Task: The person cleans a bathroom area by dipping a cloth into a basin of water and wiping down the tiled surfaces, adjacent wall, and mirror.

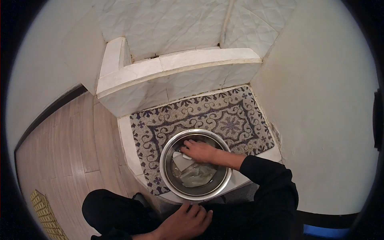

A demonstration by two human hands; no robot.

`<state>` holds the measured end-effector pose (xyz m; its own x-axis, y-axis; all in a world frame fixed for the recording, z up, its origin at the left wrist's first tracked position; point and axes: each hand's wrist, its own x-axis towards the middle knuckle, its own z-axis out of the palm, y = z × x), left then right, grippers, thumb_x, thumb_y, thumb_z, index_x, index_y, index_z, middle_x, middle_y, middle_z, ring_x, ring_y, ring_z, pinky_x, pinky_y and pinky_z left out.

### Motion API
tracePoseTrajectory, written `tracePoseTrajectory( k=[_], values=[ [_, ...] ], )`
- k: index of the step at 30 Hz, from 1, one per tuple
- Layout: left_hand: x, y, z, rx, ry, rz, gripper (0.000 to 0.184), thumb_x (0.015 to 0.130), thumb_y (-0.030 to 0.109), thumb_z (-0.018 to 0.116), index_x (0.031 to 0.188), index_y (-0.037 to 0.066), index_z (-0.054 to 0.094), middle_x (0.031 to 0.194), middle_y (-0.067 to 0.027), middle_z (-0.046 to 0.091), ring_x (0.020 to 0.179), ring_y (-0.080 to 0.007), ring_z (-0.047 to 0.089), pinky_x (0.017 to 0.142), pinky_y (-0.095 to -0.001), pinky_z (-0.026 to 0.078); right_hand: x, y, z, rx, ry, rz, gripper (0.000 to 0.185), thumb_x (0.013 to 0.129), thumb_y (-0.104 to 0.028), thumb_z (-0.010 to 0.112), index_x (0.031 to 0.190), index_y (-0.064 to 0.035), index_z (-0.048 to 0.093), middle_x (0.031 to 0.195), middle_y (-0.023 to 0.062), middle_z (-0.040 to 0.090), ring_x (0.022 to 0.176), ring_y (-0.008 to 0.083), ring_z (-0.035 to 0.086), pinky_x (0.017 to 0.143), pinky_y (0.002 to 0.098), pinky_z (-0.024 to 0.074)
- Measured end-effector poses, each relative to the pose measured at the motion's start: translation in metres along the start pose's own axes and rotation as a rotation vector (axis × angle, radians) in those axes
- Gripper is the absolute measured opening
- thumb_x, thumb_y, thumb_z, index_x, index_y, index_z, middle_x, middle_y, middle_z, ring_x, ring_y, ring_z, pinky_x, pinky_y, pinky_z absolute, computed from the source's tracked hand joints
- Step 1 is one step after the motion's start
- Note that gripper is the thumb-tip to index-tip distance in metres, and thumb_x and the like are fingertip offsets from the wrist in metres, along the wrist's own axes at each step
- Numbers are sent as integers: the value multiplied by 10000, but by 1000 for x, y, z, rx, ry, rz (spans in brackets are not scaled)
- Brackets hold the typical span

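Observation:
A round metal basin (165, 176) stands on a patterned mat, with water and a pale wet cloth (197, 176) inside. My right hand (199, 152) reaches into the basin from the right, its fingers curled around a small whitish object (187, 156) too small to name, over the upper part of the cloth. Below the basin's near edge, my left hand (185, 221) rests near my dark-clothed lap, fingers slightly spread and holding nothing.
The grey and purple mat (230, 125) lies before a low tiled ledge (208, 57). Wood-look floor (76, 144) extends at left, with a yellow patterned item (47, 214) at lower left. A plain wall (324, 120) rises at right.

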<state>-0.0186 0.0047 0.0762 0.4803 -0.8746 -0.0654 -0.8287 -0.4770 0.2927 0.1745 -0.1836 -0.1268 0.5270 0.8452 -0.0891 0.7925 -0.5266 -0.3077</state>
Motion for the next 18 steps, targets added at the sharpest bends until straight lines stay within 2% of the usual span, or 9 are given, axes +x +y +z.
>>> tracePoseTrajectory(
  k=[3, 6, 9, 12, 15, 18],
  values=[
    [2, 2, 8, -6, -11, -16, 404, 918, 198, 564, 1293, 74, 647, 1095, -110, 637, 1040, -260, 597, 971, -407, 483, 1, -2, -8, -6, -109, 77, 413, 841, -155, 671, 1199, 4, 539, 1159, 232, 566, 1004, 387, 647, 864, 472, 569],
    [5, 2, 10, 0, -45, -15, 399, 916, 207, 564, 1284, 77, 650, 1093, -104, 638, 1042, -260, 600, 970, -419, 483, 5, -2, -11, 193, -389, 327, 423, 870, -160, 645, 1241, -3, 514, 1219, 248, 545, 1059, 409, 619, 881, 478, 548],
    [4, 4, 10, 28, -15, -2, 395, 917, 211, 565, 1278, 80, 654, 1085, -99, 638, 1039, -261, 599, 970, -435, 482, -1, 7, -8, 246, -397, 194, 430, 893, -195, 643, 1250, -2, 500, 1180, 246, 537, 1046, 436, 611, 884, 489, 545],
    [3, 5, 8, 42, 7, 2, 393, 916, 214, 568, 1276, 83, 657, 1079, -97, 638, 1033, -259, 595, 968, -447, 480, -7, 7, -2, 149, -176, 107, 539, 844, -217, 662, 1299, 7, 476, 1250, 279, 523, 1062, 487, 624, 881, 528, 546],
    [1, 7, 11, 72, 42, 6, 387, 916, 213, 570, 1272, 93, 662, 1076, -94, 638, 1030, -257, 591, 963, -448, 483, -15, 4, -6, 54, -161, 62, 526, 859, -248, 688, 1288, -58, 451, 1173, 230, 477, 1070, 448, 589, 900, 528, 522],
    [0, 9, 6, 76, 35, -10, 381, 915, 211, 574, 1269, 104, 667, 1075, -92, 640, 1035, -258, 590, 953, -438, 490, -17, 5, -18, 134, -253, 9, 566, 828, -242, 705, 1297, -43, 461, 1250, 262, 483, 1047, 498, 621, 907, 528, 526]
  ],
)
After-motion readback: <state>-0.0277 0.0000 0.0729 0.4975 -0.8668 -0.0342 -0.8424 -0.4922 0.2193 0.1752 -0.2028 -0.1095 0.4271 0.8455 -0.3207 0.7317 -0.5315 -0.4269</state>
